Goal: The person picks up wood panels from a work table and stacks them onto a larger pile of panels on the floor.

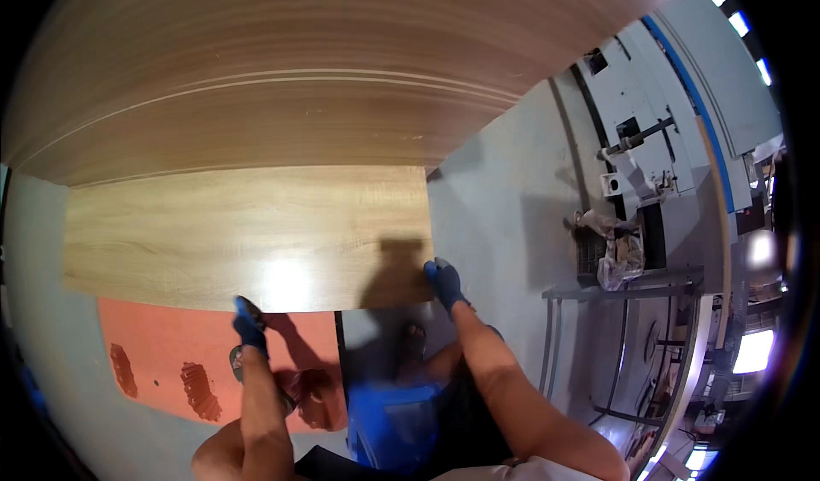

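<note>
A long light wood-grain board (248, 233) lies flat before me, its far edge against a tall brown wood-grain panel (282, 126). My left hand (248, 320), in a blue glove, closes on the board's near edge left of my body. At the near right corner my right hand (443, 283), also blue-gloved, grips the short right edge. Part of each hand's fingers is hidden by the board or the glove. A bright glare and a dark shadow lie across the board's top.
An orange-red sheet (162, 336) with brown worn patches lies on the grey floor under the near edge. A blue plastic object (393, 425) sits between my legs. On the right stand a metal-framed table (623, 293) and a large grey machine (632, 79); plastic-wrapped material (622, 255) rests beside them.
</note>
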A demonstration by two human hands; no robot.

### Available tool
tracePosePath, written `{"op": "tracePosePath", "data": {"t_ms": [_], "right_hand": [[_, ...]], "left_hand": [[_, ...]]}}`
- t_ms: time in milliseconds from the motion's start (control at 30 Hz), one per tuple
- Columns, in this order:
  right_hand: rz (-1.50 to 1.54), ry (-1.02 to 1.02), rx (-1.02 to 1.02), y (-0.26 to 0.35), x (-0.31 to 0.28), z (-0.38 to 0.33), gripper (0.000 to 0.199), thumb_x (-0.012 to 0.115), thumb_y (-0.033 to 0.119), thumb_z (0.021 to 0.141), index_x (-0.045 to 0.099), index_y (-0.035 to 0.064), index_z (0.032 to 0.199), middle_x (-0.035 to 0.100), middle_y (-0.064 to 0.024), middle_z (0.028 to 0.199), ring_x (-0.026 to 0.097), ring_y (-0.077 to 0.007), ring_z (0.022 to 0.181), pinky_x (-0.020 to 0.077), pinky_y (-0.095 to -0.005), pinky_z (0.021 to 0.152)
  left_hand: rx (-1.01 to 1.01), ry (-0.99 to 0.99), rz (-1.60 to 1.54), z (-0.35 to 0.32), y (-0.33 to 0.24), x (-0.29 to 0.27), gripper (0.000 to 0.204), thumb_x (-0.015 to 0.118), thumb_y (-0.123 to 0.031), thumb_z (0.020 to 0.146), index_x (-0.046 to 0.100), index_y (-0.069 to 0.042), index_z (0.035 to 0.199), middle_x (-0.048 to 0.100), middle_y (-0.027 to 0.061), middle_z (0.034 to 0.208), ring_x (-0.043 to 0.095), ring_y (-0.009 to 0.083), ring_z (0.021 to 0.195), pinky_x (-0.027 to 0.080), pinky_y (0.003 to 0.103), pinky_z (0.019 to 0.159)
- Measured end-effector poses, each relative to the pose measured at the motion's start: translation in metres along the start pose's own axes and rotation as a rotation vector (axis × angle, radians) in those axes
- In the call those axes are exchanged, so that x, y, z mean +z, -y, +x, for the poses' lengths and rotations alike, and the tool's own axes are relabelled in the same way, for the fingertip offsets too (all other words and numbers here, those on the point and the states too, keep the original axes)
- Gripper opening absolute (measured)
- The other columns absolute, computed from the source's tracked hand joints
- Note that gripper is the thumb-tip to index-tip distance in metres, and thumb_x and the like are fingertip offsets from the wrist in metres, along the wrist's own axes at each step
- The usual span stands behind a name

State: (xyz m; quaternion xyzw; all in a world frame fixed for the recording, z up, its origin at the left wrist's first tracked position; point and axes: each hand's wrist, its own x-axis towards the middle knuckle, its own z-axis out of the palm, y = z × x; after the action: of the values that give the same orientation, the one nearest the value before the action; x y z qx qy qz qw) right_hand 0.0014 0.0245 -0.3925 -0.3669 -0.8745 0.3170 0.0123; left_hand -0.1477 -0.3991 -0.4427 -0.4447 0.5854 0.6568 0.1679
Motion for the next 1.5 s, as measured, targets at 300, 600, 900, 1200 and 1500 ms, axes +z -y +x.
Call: {"op": "tracePosePath", "data": {"t_ms": [300, 600, 900, 1200, 1500], "right_hand": [[1.643, 0.095, 0.236, 0.041, -0.207, -0.096, 0.041, 0.045, 0.033, 0.085, 0.046, 0.0089, 0.118, 0.050, -0.0092, 0.118, 0.049, -0.0262, 0.104, 0.0395, -0.0399, 0.084], [1.975, -0.261, -0.468, -0.027, -0.450, -0.215, 0.053, 0.045, 0.046, 0.082, 0.044, 0.0090, 0.120, 0.043, -0.0087, 0.125, 0.040, -0.0238, 0.115, 0.0329, -0.0396, 0.093], [1.806, -0.589, -0.454, -0.031, -0.532, -0.180, 0.055, 0.049, 0.045, 0.079, 0.042, 0.0096, 0.121, 0.046, -0.0082, 0.120, 0.043, -0.0268, 0.108, 0.0343, -0.0401, 0.091], [1.529, -0.782, -0.433, -0.107, -0.580, -0.188, 0.049, 0.044, 0.035, 0.085, 0.042, -0.0015, 0.118, 0.047, -0.0136, 0.118, 0.045, -0.0262, 0.107, 0.0375, -0.0387, 0.089], [1.527, -0.887, -0.235, -0.160, -0.565, -0.209, 0.050, 0.044, 0.037, 0.085, 0.041, 0.0027, 0.121, 0.043, -0.0118, 0.124, 0.042, -0.0280, 0.110, 0.0336, -0.0407, 0.093]], "left_hand": [[-0.092, 1.033, 0.150, -0.310, -0.010, 0.136, 0.027, 0.045, -0.031, 0.085, 0.057, -0.007, 0.091, 0.061, 0.0072, 0.083, 0.059, 0.0160, 0.073, 0.048, 0.027, 0.061], [0.099, 2.031, 0.111, -0.663, -0.025, 0.223, 0.046, 0.048, -0.033, 0.085, 0.041, -0.002, 0.118, 0.051, 0.0117, 0.112, 0.053, 0.0211, 0.096, 0.045, 0.036, 0.079], [0.015, 1.808, 0.071, -0.675, -0.040, 0.214, 0.038, 0.052, -0.022, 0.082, 0.047, 0.003, 0.109, 0.058, 0.0153, 0.095, 0.060, 0.0226, 0.078, 0.051, 0.031, 0.066], [1.066, 1.047, 0.096, -0.498, -0.133, 0.049, 0.036, 0.055, -0.022, 0.079, 0.051, 0.002, 0.106, 0.059, 0.0161, 0.091, 0.062, 0.0246, 0.071, 0.053, 0.031, 0.056], [0.154, 0.561, -0.942, -0.263, -0.089, -0.032, 0.034, 0.049, -0.026, 0.082, 0.051, -0.005, 0.109, 0.054, 0.0129, 0.112, 0.050, 0.0284, 0.104, 0.042, 0.042, 0.088]]}}
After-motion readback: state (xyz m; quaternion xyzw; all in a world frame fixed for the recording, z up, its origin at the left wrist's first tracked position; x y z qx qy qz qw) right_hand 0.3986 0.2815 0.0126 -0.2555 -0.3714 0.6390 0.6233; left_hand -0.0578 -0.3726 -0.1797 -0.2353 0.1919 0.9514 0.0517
